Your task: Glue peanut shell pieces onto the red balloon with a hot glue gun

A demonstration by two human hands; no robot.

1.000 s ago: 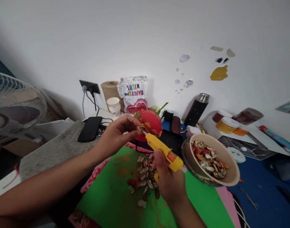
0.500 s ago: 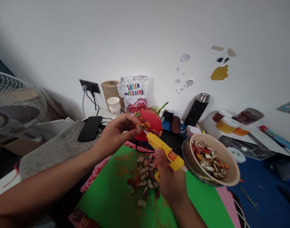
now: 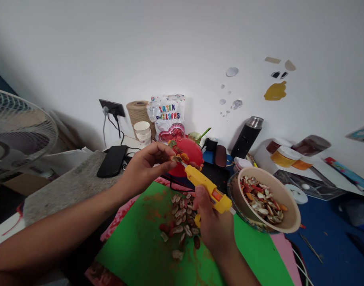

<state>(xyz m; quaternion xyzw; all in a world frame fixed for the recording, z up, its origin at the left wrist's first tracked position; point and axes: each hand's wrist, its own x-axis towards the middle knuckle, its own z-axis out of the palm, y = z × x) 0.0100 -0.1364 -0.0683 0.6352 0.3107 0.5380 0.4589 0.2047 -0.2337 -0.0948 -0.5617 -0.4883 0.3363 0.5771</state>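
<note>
My right hand (image 3: 213,218) is wrapped round a yellow hot glue gun (image 3: 207,186), whose nozzle points up and left. Pinched between the thumb and fingers of my left hand (image 3: 149,165) is a small peanut shell (image 3: 176,158), and the nozzle tip is at it or very close. Just behind stands a red balloon (image 3: 190,151) with coloured shell pieces stuck to its left and lower sides. Loose peanut shells (image 3: 180,214) lie on the green sheet (image 3: 134,246) below my hands.
A beige bowl (image 3: 293,212) of painted shells stands at the right. Behind are a black flask (image 3: 247,137), paper cups (image 3: 142,131), a twine spool (image 3: 138,115) and a balloon packet (image 3: 167,111). A phone (image 3: 112,161) lies left, near a fan (image 3: 21,135).
The glue gun has shifted slightly to the right, and its nozzle has drawn back a little from the shell. My left hand stays nearly still, holding the shell.
</note>
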